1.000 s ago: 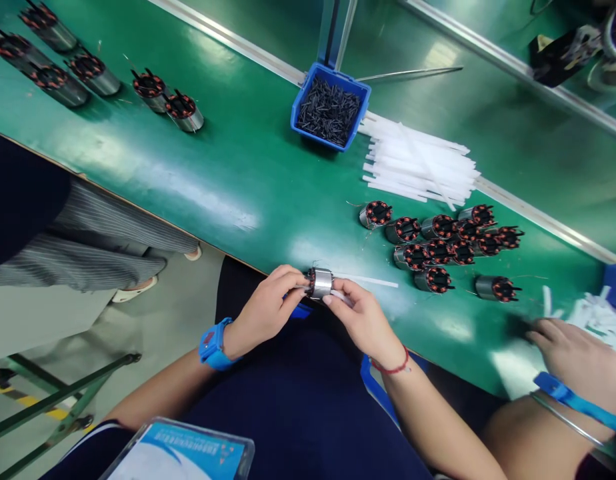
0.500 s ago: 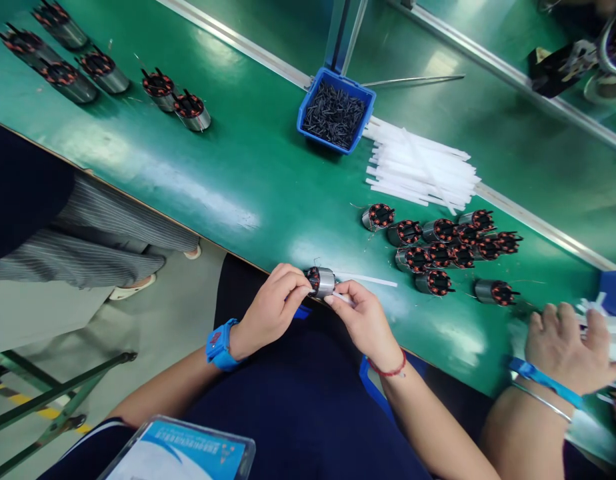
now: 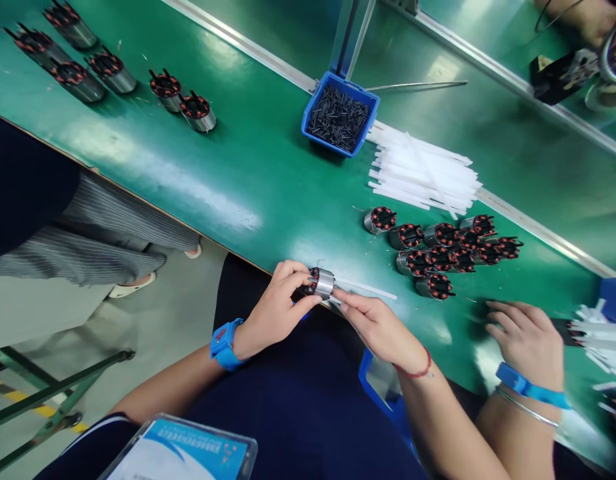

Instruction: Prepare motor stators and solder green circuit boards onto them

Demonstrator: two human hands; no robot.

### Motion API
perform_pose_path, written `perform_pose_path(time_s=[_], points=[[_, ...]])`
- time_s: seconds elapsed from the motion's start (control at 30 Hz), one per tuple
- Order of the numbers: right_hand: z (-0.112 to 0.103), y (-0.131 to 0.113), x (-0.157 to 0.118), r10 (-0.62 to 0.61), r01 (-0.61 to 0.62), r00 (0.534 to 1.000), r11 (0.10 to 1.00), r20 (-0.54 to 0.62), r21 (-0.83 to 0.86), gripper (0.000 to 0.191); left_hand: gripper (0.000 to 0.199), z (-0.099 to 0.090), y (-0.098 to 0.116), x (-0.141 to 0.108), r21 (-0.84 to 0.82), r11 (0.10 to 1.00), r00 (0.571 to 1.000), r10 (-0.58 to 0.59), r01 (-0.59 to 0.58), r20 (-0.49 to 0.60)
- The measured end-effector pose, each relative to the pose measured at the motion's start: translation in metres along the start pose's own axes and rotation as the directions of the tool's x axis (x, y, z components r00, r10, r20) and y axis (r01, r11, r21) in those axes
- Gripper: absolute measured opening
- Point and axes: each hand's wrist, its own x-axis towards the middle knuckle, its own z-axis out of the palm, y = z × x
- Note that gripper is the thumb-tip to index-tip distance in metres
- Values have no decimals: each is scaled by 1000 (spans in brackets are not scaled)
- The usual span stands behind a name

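At the front edge of the green table, a silver motor stator (image 3: 324, 283) with black and copper ends lies on its side. My left hand (image 3: 283, 303) wears a blue wristband and grips the stator's left end, thumb and fingers around it. At its right end, my right hand (image 3: 375, 320) has its fingers pressed together on a thin white strip that meets the stator; their tips partly hide it. Another white strip (image 3: 371, 289) lies on the table just behind my right hand.
Several stators (image 3: 441, 257) stand right of centre, more (image 3: 113, 70) at upper left. A blue bin (image 3: 341, 115) of black pieces and a white strip pile (image 3: 423, 170) sit behind. A co-worker's hand (image 3: 531, 337) is at right; another person stands left.
My right hand has shifted slightly right and lower, its fingers straighter. My left thumb has moved along the stator. The co-worker's hand has moved left, and the stator there is no longer visible.
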Motion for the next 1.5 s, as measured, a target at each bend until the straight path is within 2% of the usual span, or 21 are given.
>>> perform_pose_path(time_s=[0.07, 0.1, 0.13, 0.2, 0.27, 0.3, 0.33, 0.43, 0.53, 0.63, 0.7, 0.77, 0.83, 0.87, 0.93, 1.03, 1.1, 1.23, 1.37, 1.5], points=[[-21, -11, -4, -37, 52, 994, 989, 104, -138, 43, 6, 2, 0, 1, -36, 999, 1000, -1, 1, -12], [-34, -17, -4, -56, 77, 992, 978, 109, -195, 44, 5, 3, 0, 2, -53, 999, 1000, 1, -3, -25], [-48, -21, -3, -83, 95, 995, 964, 59, -250, 43, 5, 5, 0, 4, -65, 998, 999, 7, -9, -38], [-78, -26, 6, -139, 63, 974, 926, -179, -373, 35, 8, 9, -1, 7, -67, 997, 998, 25, -28, -54], [-109, -22, 25, -189, -56, 891, 856, -413, -514, 26, 11, 11, -1, 11, -43, 998, 998, 34, -36, -48], [-123, -17, 37, -207, -131, 852, 805, -481, -579, 24, 11, 11, -1, 12, -28, 999, 999, 33, -34, -39], [-136, -10, 50, -211, -187, 841, 750, -497, -635, 24, 10, 11, -2, 12, -14, 999, 999, 30, -31, -32], [-164, 11, 89, -181, -279, 872, 579, -455, -766, 26, 9, 6, -2, 11, 25, 1000, 1000, 18, -18, -17], [-176, 28, 116, -92, -308, 915, 468, -392, -828, 24, 9, 3, -4, 8, 60, 998, 1000, 16, -15, -24], [-181, 35, 127, -80, -283, 933, 439, -351, -853, 21, 8, 2, -5, 6, 80, 997, 999, 22, -20, -27], [-182, 31, 123, -108, -239, 938, 485, -329, -841, 19, 6, 2, -5, 7, 85, 996, 999, 24, -21, -27], [-177, 20, 108, -168, -176, 923, 616, -346, -768, 16, 6, 1, -4, 7, 82, 997, 1000, 17, -15, -25], [-164, 4, 82, -214, -79, 893, 791, -395, -607, 16, 6, 0, -3, 7, 72, 997, 1000, 4, -4, -8], [-154, -4, 66, -218, -17, 892, 860, -397, -511, 18, 5, -1, -3, 7, 68, 998, 1000, 0, 0, 4], [-128, -16, 33, -178, 68, 924, 948, -339, -312, 22, 5, -2, -3, 6, 67, 998, 1000, -11, 10, 26], [-87, -20, -8, -145, 108, 977, 969, -156, -224, 28, 9, -5, -3, 4, 89, 996, 999, -26, 23, 34], [-64, -12, -22, -82, 54, 990, 973, -116, -226, 31, 12, -7, -3, 3, 98, 995, 999, -26, 21, 46], [-33, 5, -26, 43, -98, 964, 975, -262, -200, 28, 10, -10, -3, 5, 70, 998, 995, -11, 4, 96], [-12, 4, -13, 81, -111, 951, 990, -297, -85, 22, 9, -9, -2, 6, 86, 996, 996, -24, 17, 90], [4, 0, -5, 158, -129, 930, 986, -331, 108, 21, 22, -6, -2, 4, 72, 996, 995, -61, 56, 81]])
